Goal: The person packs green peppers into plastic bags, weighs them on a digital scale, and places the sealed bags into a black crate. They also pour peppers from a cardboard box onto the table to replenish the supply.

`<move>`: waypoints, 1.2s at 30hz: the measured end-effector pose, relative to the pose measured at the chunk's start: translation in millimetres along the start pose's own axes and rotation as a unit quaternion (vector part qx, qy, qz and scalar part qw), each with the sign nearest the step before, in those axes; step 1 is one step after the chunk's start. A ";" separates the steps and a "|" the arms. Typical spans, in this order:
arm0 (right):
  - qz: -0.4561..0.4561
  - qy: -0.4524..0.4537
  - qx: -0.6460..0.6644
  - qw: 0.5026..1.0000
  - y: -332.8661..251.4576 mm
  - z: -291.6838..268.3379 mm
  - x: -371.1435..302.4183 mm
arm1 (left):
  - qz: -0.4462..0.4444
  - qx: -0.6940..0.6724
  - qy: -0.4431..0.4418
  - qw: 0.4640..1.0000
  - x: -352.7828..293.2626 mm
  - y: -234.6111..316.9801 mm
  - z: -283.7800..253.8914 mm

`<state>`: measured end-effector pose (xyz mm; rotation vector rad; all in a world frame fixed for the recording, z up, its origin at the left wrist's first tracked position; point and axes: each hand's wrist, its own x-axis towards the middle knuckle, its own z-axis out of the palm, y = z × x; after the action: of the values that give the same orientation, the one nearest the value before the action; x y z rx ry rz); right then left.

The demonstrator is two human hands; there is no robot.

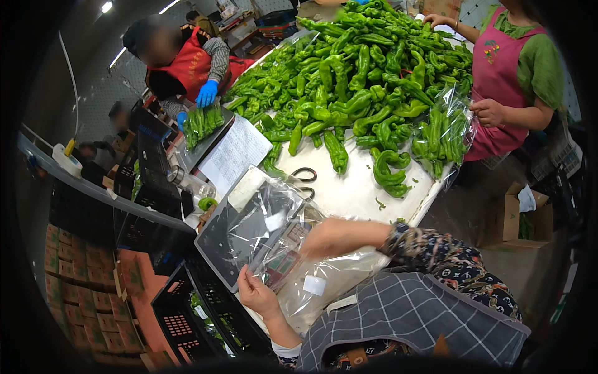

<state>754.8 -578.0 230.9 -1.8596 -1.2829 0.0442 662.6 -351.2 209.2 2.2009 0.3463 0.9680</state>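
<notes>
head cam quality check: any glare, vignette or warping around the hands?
Head view: heavy black fisheye vignette at the rim; the table edge bows. Glare streaks on the clear plastic bags between the left hand and right hand, hiding the scale in part. The green peppers are evenly lit and sharp.

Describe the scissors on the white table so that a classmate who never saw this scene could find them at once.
Start at the white table heaped with green peppers. Follow the heap down to its near edge, where the tabletop lies bare. There, beside the scale, lie the scissors: dark looped handles, the only non-green thing on that bare patch.
</notes>
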 end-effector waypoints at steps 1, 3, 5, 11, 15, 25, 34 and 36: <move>0.038 0.072 -0.017 0.997 24.8 -7.5 -18.5 | 0.025 0.002 0.006 1.000 -0.5 -3.9 4.0; 0.127 0.266 -0.182 0.938 62.5 -29.7 -51.8 | 0.030 0.001 0.005 1.000 -3.6 -11.2 3.7; 0.295 0.298 -0.322 0.848 92.5 -55.6 -91.0 | -0.005 -0.019 -0.019 1.000 -2.8 -15.0 2.9; 0.431 0.203 -0.342 0.810 117.5 -37.7 -113.9 | -0.031 -0.109 -0.024 0.993 -4.9 -6.5 10.7; 0.311 0.346 -0.122 0.877 103.4 -39.6 -103.2 | 0.032 -0.061 -0.020 0.997 -0.2 -10.2 14.3; -0.059 0.018 -0.075 0.995 -40.3 12.0 25.3 | 0.041 -0.031 -0.059 0.997 8.4 28.1 20.4; -0.059 0.041 -0.282 0.957 58.7 71.8 109.8 | 0.119 -0.025 -0.143 0.982 6.1 20.7 16.6; -0.065 0.085 -0.301 0.948 80.4 92.3 121.8 | 0.101 -0.017 -0.142 0.984 5.7 21.4 19.5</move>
<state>829.8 -434.8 169.9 -2.2116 -1.3905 -0.6311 680.0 -373.5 217.8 2.3355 -0.0266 0.7400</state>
